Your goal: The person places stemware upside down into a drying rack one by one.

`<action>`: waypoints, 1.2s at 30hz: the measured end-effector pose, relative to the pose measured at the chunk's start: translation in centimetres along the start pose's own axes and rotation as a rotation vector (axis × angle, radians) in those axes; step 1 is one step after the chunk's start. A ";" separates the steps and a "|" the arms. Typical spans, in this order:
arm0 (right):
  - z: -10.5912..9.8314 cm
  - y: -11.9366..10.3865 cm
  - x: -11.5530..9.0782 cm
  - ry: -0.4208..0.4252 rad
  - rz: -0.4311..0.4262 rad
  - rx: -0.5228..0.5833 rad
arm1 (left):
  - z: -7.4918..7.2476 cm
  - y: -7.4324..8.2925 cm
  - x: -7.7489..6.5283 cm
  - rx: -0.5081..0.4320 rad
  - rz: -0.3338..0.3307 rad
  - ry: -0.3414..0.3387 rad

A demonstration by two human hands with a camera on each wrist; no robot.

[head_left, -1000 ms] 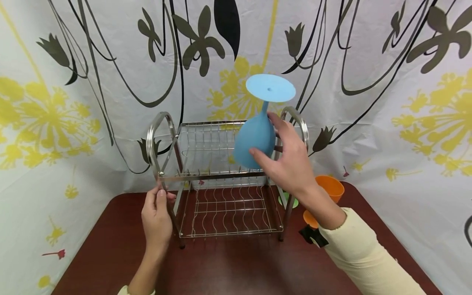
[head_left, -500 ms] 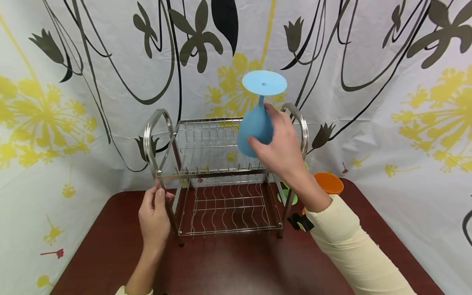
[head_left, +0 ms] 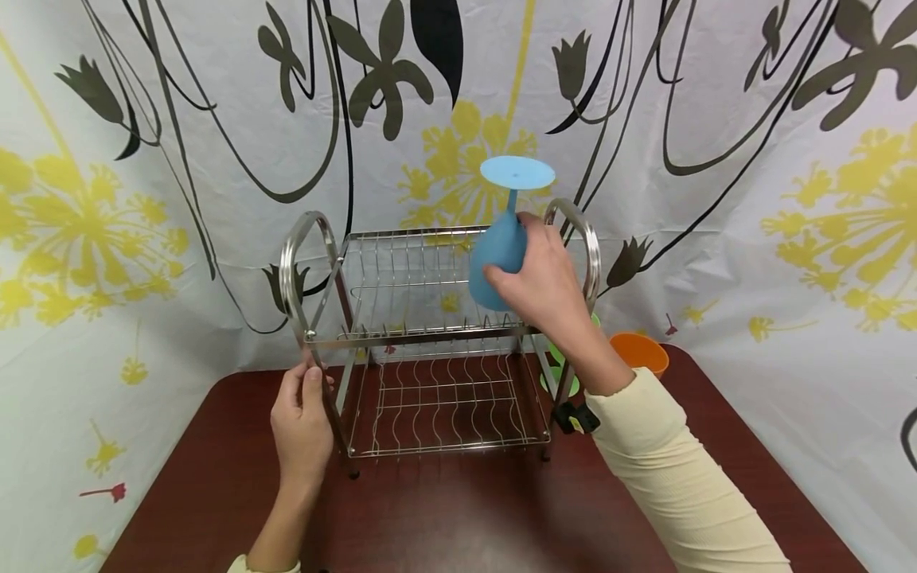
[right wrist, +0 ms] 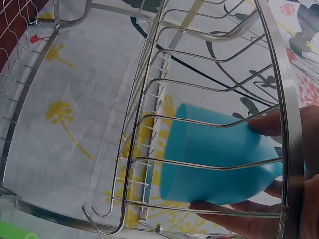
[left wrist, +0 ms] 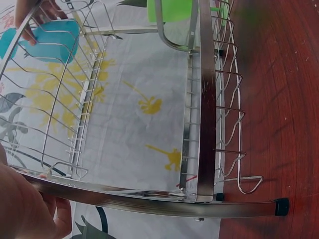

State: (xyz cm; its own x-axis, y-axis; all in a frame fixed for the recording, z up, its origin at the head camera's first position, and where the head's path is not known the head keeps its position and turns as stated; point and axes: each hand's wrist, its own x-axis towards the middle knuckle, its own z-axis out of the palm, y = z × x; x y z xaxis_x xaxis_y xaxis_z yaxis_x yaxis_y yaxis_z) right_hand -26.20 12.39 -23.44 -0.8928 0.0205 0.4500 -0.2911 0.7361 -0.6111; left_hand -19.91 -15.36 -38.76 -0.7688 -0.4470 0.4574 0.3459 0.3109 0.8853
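Note:
A blue wine glass (head_left: 496, 259) is upside down over the right part of the upper tier of a two-tier metal dish rack (head_left: 423, 338). My right hand (head_left: 540, 278) grips its bowl, thumb in front, with the foot disc pointing up. In the right wrist view the glass bowl (right wrist: 219, 154) shows behind the rack's wires; whether its rim touches the wires I cannot tell. On the opposite side, my left hand (head_left: 304, 422) holds the rack's left front post below the upper tier. The left wrist view shows those fingers (left wrist: 62, 216) curled round the metal bar.
Right of the rack stands an orange cup (head_left: 640, 352) on the dark red table (head_left: 444, 517). A green object (head_left: 560, 382) is partly hidden behind the rack's right leg. A patterned curtain (head_left: 215, 159) hangs close behind.
My right hand has carried the blue wine glass slightly left and up, then a little down and right. The left hand keeps its hold on the rack post.

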 end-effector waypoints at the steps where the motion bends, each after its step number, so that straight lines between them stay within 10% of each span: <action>1: 0.0 0.0 0.0 -0.012 0.011 -0.005 | 0.0 0.0 0.0 0.000 0.000 0.002; 36: 0.2 0.5 0.4 -0.142 0.148 -0.122 | 0.1 -0.2 0.0 0.023 0.022 0.012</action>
State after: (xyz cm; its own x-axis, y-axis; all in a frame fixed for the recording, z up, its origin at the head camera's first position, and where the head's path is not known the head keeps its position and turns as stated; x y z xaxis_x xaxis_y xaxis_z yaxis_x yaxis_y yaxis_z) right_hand -26.78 12.63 -23.70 -0.9646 0.0449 0.2598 -0.1177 0.8084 -0.5767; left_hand -20.02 -15.37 -38.94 -0.7547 -0.4495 0.4779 0.3500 0.3401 0.8728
